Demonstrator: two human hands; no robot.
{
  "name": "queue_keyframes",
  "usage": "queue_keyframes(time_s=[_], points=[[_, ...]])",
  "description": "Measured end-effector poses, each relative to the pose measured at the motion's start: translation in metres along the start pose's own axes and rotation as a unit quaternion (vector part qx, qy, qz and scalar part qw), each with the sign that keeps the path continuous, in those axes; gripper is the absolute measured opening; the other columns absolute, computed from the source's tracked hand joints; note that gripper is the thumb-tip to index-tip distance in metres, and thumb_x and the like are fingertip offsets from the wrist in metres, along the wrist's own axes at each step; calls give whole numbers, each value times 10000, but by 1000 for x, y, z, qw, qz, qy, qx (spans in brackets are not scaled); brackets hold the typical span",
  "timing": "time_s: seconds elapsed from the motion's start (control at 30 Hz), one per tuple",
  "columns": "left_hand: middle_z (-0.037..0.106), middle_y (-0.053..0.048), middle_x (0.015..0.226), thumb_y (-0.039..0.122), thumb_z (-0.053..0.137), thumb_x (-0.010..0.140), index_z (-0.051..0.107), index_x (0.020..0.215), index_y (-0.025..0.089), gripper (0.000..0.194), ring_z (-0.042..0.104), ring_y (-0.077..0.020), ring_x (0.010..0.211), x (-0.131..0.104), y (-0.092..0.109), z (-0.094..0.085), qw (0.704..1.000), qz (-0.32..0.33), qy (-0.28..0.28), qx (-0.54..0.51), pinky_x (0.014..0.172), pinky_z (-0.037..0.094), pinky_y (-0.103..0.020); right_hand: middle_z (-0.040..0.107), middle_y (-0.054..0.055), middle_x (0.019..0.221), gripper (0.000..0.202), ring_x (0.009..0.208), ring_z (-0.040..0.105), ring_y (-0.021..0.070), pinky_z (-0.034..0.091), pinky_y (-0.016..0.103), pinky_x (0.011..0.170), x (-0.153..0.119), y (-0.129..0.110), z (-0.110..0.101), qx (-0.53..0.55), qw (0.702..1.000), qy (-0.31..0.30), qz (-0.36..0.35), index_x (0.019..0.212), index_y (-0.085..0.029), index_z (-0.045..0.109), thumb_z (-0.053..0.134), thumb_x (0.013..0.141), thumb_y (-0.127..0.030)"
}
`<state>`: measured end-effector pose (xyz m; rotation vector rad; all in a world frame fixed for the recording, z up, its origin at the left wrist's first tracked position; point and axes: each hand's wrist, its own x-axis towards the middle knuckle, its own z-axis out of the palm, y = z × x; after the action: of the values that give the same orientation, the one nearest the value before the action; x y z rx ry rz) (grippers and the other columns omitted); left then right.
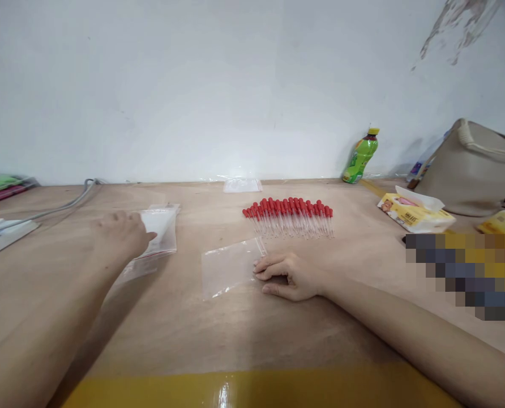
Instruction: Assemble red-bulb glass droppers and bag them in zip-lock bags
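Several droppers with red bulbs (292, 212) lie side by side in a row on the table, their clear stems toward me. In front of them lies a flat clear zip bag (231, 269). My right hand (292, 276) rests at its right edge, fingers apart and fingertips touching the bag. To the left, my left hand (125, 233) is over the left part of a stack of clear bags (163, 232), its thumb stretched out and its fingers slightly blurred. Nothing shows held in my left hand.
A white packet (243, 185) lies by the wall. A green bottle (362, 156), a yellow tissue box (416, 212) and a beige bag (473, 167) stand at the right. A grey cable (72, 201) runs to a white power strip (10, 238) at the left.
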<state>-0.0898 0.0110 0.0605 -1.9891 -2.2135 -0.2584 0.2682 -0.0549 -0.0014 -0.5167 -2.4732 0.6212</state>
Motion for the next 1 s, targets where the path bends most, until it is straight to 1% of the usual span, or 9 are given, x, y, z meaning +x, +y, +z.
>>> queue_keyframes(time_s=[0.07, 0.13, 0.27, 0.33, 0.43, 0.57, 0.73, 0.83, 1.0], points=[[523, -187, 1190, 358, 438, 828, 512, 1099, 108, 376, 357, -379, 1201, -20, 33, 0, 990, 140, 21, -19, 962, 199, -578, 623, 72, 1014, 158, 934, 577, 144, 454, 275, 821, 3, -4, -1, 13, 1000, -1, 24, 885, -164, 629, 540, 798, -259], [427, -106, 1323, 432, 372, 863, 493, 1174, 194, 410, 362, -281, 1231, -45, 69, 5, 942, 311, -43, -116, 1009, 276, -433, 633, 58, 945, 143, 850, 586, 132, 460, 262, 759, 7, -6, -3, -5, 998, 24, 56, 871, -169, 624, 529, 805, -253], [275, -62, 1426, 450, 370, 873, 296, 1355, 257, 524, 269, -259, 1294, -85, 116, 22, 877, 425, -116, -194, 1042, 264, -431, 623, 43, 756, 130, 729, 551, 143, 421, 272, 689, 25, 13, -20, -153, 959, 172, 164, 765, -161, 634, 516, 792, -210], [279, -48, 1422, 444, 403, 863, 304, 1350, 276, 524, 246, -260, 1303, -90, 120, 26, 858, 452, -135, -203, 1052, 245, -452, 621, 44, 730, 139, 729, 538, 162, 393, 297, 714, 37, 33, -33, -231, 919, 228, 225, 740, -166, 646, 522, 776, -216], [304, -27, 1408, 353, 414, 876, 361, 1319, 291, 451, 261, -231, 1299, -81, 111, 24, 819, 498, -173, -226, 1060, 245, -435, 620, 68, 780, 196, 797, 531, 200, 367, 333, 752, 57, 63, -52, -298, 866, 253, 311, 828, -176, 671, 497, 784, -255], [347, -32, 1383, 253, 420, 868, 446, 1266, 277, 399, 295, -205, 1286, -69, 101, 22, 787, 523, -208, -254, 1054, 264, -425, 582, 103, 996, 306, 974, 474, 263, 333, 412, 813, 80, 88, -61, -344, 832, 247, 359, 976, -222, 658, 493, 788, -398], [451, -52, 1318, 320, 477, 847, 539, 1186, 256, 351, 383, -209, 1237, -74, 102, 31, 800, 492, -172, -297, 1046, 283, -421, 565, 103, 1047, 240, 1022, 445, 272, 312, 449, 840, 96, 99, -59, -327, 833, 215, 392, 817, -224, 694, 519, 769, -382], [452, -51, 1317, 329, 486, 844, 508, 1218, 256, 382, 380, -213, 1239, -77, 104, 34, 805, 491, -156, -294, 1047, 286, -417, 596, 86, 995, 183, 1009, 464, 270, 315, 452, 846, 101, 101, -64, -282, 839, 234, 401, 758, -211, 677, 551, 745, -344], [405, -61, 1352, 326, 473, 852, 433, 1278, 257, 433, 364, -228, 1248, -76, 102, 36, 812, 497, -136, -272, 1036, 294, -441, 622, 44, 771, 154, 718, 559, 135, 423, 293, 695, 87, 86, -80, -27, 898, 315, 306, 838, -150, 538, 505, 796, -295]])
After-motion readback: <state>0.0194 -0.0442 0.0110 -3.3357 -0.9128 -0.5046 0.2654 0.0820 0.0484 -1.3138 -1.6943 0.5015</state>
